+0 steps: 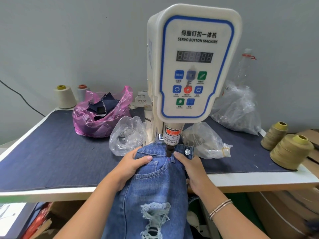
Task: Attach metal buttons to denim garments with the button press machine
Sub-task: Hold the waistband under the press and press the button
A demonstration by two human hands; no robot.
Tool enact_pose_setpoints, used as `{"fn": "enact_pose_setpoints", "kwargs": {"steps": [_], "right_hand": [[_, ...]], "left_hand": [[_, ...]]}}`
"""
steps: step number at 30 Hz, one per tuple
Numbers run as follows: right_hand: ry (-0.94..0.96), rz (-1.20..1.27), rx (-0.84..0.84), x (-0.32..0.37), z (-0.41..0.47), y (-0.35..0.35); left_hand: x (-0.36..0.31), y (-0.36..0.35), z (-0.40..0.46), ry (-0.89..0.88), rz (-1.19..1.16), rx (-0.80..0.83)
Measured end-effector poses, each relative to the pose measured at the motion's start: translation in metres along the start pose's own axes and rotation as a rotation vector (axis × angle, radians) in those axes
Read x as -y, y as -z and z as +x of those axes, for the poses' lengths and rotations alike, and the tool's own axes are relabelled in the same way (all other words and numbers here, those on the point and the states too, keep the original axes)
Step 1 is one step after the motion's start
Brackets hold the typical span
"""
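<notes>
Jeans pocket corner lining up under the press head

Both hands are holding the jeans (151, 183) on the table (51, 149), the left hand (131, 167) gripping the fabric left of the punch (168, 151), the right hand (190, 169) pinching the waistband beside it. The red laser dot (168, 159) is sitting just in front of the punch, the right fingertip nearer; one button (186, 151) is showing farther right.

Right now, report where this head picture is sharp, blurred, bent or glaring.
Head view: light is soft and even; the machine panel reads sharply; the jeans and both hands are clear; the table edge bows from wide-angle distortion; the bottom right corner smears; the clear bags show mild sheen.
</notes>
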State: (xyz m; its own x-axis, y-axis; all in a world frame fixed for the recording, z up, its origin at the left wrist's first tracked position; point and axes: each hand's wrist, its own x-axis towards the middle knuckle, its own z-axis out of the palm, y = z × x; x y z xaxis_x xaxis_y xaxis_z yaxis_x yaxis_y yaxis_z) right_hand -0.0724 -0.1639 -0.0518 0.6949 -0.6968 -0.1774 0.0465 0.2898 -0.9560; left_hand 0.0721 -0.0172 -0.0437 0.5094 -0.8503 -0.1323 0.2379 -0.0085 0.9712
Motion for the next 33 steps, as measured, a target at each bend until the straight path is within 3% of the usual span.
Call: {"fn": "enact_pose_setpoints", "kwargs": {"steps": [14,33], "right_hand": [[0.022,-0.068,0.089,0.0024,0.0007,-0.0066],[-0.040,0.067,0.006,-0.0017,0.0063,0.0004]], "left_hand": [[0.0050,0.0006,0.0027,-0.029,0.020,-0.010],[0.0040,0.0017,0.0043,-0.004,-0.023,-0.017]]}}
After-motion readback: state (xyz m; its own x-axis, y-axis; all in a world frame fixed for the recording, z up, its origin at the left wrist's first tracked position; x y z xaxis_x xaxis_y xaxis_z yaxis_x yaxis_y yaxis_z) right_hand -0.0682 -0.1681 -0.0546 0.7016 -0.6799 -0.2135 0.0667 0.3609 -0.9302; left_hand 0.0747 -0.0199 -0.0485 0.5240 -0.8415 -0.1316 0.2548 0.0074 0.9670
